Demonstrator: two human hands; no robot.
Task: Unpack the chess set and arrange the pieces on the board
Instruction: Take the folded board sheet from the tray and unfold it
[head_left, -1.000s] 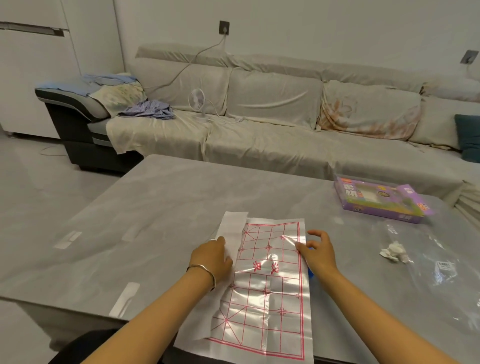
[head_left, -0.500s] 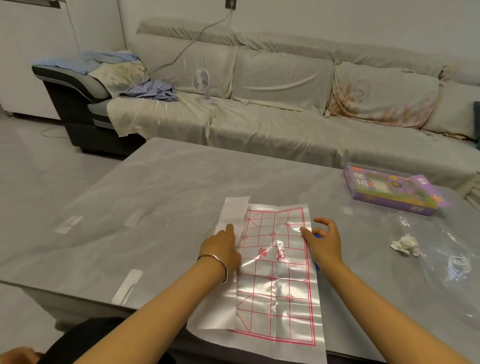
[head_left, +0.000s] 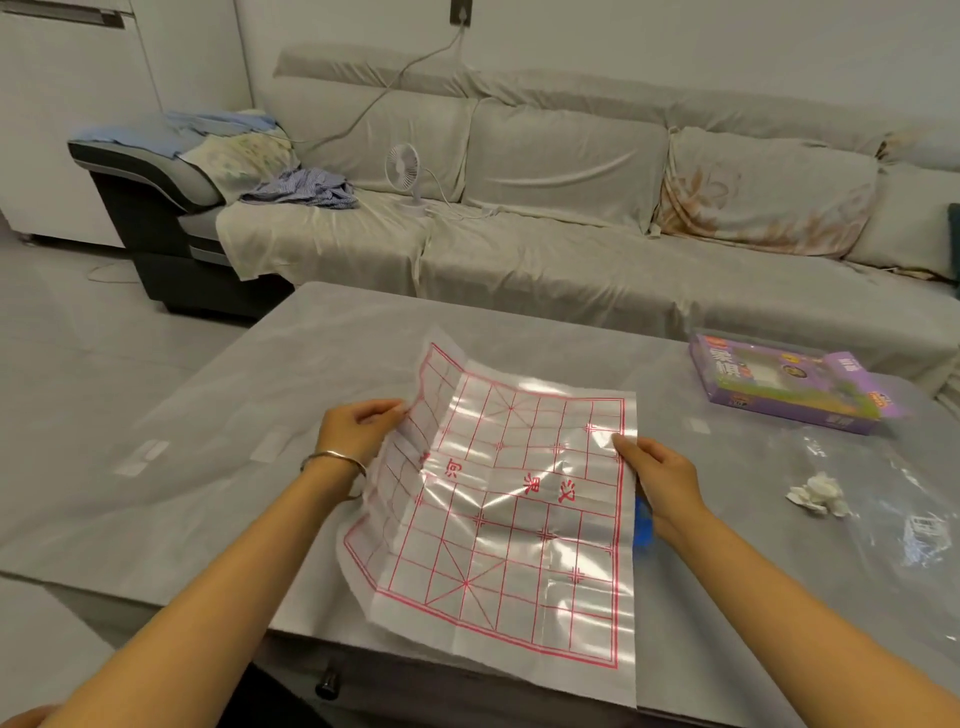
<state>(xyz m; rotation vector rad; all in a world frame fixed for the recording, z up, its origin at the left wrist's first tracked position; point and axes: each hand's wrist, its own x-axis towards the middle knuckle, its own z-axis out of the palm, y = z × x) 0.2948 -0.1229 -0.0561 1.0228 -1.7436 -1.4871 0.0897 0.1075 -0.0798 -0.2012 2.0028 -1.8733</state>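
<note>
Pinched at both side edges, the glossy Chinese chess board sheet (head_left: 509, 514) spans between the left hand (head_left: 358, 431), which holds the creased left flap lifted, and the right hand (head_left: 660, 478), which grips the right edge low on the table (head_left: 260, 415). To do this well, draw the left flap outward and down, press the folds flat, then slide the sheet forward, since its near end overhangs the table edge. Its long axis runs away from the person toward the sofa (head_left: 571, 249); the purple box (head_left: 779, 389) sits beyond the right hand.
</note>
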